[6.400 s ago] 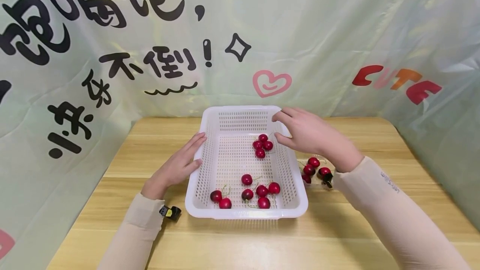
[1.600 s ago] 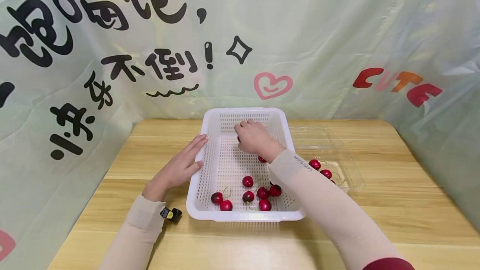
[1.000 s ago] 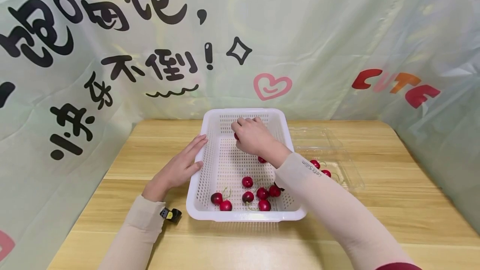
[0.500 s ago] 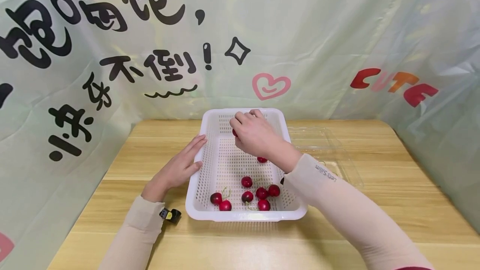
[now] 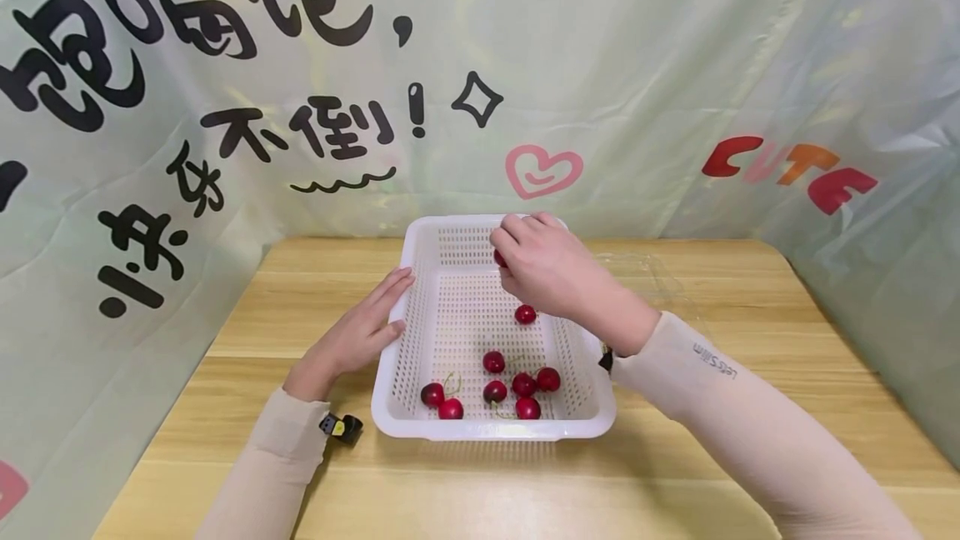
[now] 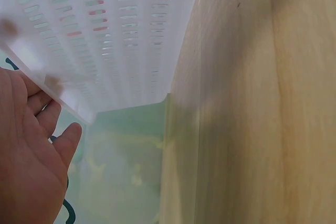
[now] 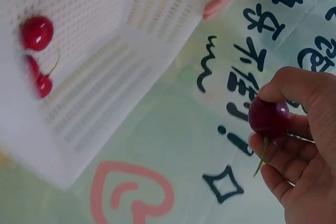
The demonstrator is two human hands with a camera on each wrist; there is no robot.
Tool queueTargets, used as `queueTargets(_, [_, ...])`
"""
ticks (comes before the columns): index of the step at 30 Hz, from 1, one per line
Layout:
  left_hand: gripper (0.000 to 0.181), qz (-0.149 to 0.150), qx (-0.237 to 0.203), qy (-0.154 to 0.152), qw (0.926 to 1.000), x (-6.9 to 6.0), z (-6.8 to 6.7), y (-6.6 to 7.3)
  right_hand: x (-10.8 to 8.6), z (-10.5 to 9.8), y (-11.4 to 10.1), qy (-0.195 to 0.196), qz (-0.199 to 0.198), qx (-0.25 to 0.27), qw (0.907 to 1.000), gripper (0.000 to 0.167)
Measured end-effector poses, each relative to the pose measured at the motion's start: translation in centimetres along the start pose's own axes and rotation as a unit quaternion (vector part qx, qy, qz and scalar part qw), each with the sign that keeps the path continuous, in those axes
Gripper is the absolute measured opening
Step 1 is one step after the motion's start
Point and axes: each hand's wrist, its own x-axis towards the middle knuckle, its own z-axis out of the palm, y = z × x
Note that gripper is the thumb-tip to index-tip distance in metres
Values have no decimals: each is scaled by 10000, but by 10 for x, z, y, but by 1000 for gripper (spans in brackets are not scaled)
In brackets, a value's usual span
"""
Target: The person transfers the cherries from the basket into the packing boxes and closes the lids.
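Observation:
A white perforated plastic basket (image 5: pixel 493 430) stands on the table with several dark red cherries (image 5: pixel 526 315) on its floor. Most of these lie near its front wall. My left hand (image 5: pixel 360 332) rests with extended fingers against the basket's left rim; the left wrist view has the fingers (image 6: pixel 50 116) at the rim. Above the basket's back right part, my right hand (image 5: pixel 551 265) pinches a cherry (image 7: pixel 269 116) between thumb and fingers. A green stem hangs from this cherry in the right wrist view. The hand hides part of the basket's back right corner.
Right of the basket lies a clear plastic clamshell box (image 5: pixel 648 273), mostly hidden behind my right forearm. A wooden table (image 5: pixel 300 490) carries everything. Behind it hangs a pale printed cloth (image 5: pixel 637 65).
Earlier my right hand was at the right rim, with several cherries clustered below. It then reached inside, took hold of a cherry, and has since risen and moved right. My left hand stays put.

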Motion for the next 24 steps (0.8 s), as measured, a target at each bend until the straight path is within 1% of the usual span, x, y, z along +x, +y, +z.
queueTargets(5, [63, -34, -13, -30, 10000, 1, 0, 0, -20, -9, 15, -47, 203, -9, 9998, 18])
queueTargets(10, [63, 22, -13, -18, 10000, 0, 0, 0, -41, -13, 31, -36, 425, -2, 9991, 21])
queueTargets(14, [63, 59, -11, 3, 10000, 1, -1, 0, -59, -12, 42, 61, 567, 68, 9984, 22])
queueTargets(18, [63, 20, -8, -24, 10000, 1, -1, 0, -76, -9, 49, 166, 634, 171, 9977, 21])
queueTargets(24, [63, -23, -7, -58, 10000, 0, 0, -1, -103, -4, 59, 25, 947, 304, 9950, 25])
